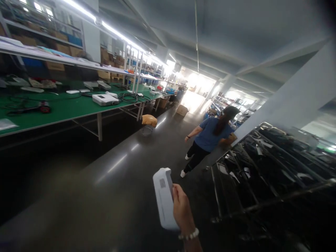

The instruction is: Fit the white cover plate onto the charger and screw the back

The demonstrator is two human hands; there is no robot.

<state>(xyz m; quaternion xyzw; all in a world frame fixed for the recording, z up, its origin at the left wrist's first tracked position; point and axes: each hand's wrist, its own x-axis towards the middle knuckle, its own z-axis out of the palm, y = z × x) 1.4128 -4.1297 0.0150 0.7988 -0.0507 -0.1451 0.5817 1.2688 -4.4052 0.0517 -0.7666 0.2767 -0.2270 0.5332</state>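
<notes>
My right hand (182,211), with a white bead bracelet at the wrist, is shut on a white plastic device (163,197) with a small grey label near its top. I hold it upright at the bottom middle of the view, above the dark shiny floor of an aisle. My left hand is out of the picture. A person in a blue shirt and black trousers (210,138) walks away from me a few steps ahead.
A long green workbench (65,108) with white devices, cables and a shelf above runs along the left. A stool with a tan cushion (149,120) stands beside it. A dark metal rack trolley (265,171) sits close on the right. A cardboard box (182,110) lies far down the aisle.
</notes>
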